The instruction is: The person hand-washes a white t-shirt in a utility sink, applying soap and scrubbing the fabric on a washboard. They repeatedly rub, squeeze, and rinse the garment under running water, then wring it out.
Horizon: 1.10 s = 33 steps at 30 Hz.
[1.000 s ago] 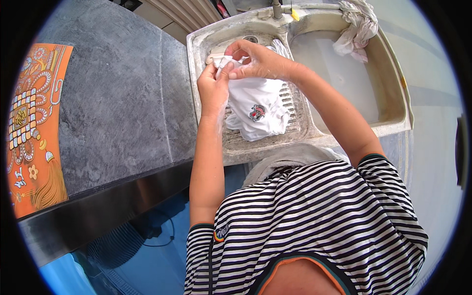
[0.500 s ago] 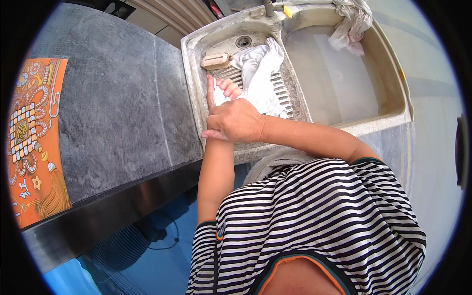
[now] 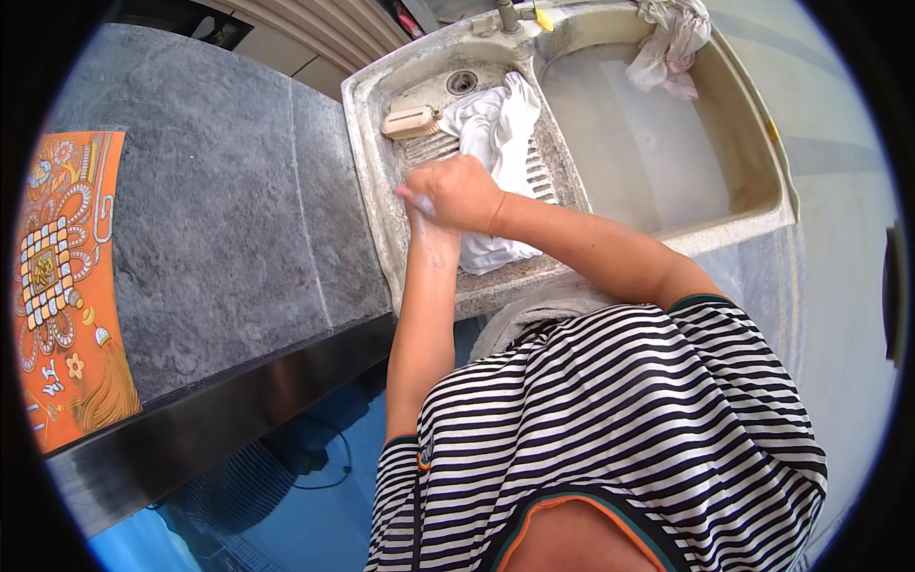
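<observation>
Cloth [image 3: 496,153], white and wet-looking, lies bunched on the ribbed washboard [image 3: 538,176] of the pale stone sink [image 3: 367,143], its lower end hanging near the front rim. A likely slip: if it is rubbed hard toward that rim, the cloth could slide off the ribs and over the edge. The bar of soap [image 3: 410,122] just beside its upper end could also be knocked toward the drain [image 3: 462,81]. The right hand [image 3: 457,191] is curled into a loose fist above the cloth, closed over the left hand [image 3: 429,229], which is mostly hidden under it; I cannot tell whether the left fingers are spread or bent. Another white rag [image 3: 672,43] sits in the far basin. The grey tabletop [image 3: 191,219] carries an orange patterned mat [image 3: 62,286].
</observation>
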{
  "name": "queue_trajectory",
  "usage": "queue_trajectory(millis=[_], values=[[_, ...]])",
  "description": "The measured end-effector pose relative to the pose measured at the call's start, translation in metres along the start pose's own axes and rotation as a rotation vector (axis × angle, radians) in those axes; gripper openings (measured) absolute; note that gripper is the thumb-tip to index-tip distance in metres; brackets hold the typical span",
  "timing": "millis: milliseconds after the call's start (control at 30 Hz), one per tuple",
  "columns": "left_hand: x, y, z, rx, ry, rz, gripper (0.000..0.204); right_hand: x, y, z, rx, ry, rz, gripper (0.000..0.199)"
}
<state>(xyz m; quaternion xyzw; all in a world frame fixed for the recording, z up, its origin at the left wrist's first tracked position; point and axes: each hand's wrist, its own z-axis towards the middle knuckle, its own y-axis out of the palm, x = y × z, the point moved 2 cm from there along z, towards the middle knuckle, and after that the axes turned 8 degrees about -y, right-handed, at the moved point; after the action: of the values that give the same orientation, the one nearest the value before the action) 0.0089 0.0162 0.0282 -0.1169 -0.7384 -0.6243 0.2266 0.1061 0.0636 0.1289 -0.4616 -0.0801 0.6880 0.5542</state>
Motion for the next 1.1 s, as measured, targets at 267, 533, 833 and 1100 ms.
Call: queue_trajectory(millis=[267,533,833,1100], values=[[0.071,0.063,0.013,0.672,0.113,0.241,0.057,0.053,-0.050,0.015,-0.298,-0.029,0.192,0.046],[0.030,0.073,-0.002,0.261,0.011,0.953,0.076,0.074,-0.090,0.044,0.237,0.215,0.685,0.038],[0.023,0.028,-0.005,0.307,-0.131,-0.043,0.055,0.019,-0.037,0.007,-0.038,0.351,0.533,0.036],[-0.024,0.064,0.019,0.565,-0.078,0.106,0.044,0.090,-0.001,0.026,-0.231,0.490,0.011,0.046]])
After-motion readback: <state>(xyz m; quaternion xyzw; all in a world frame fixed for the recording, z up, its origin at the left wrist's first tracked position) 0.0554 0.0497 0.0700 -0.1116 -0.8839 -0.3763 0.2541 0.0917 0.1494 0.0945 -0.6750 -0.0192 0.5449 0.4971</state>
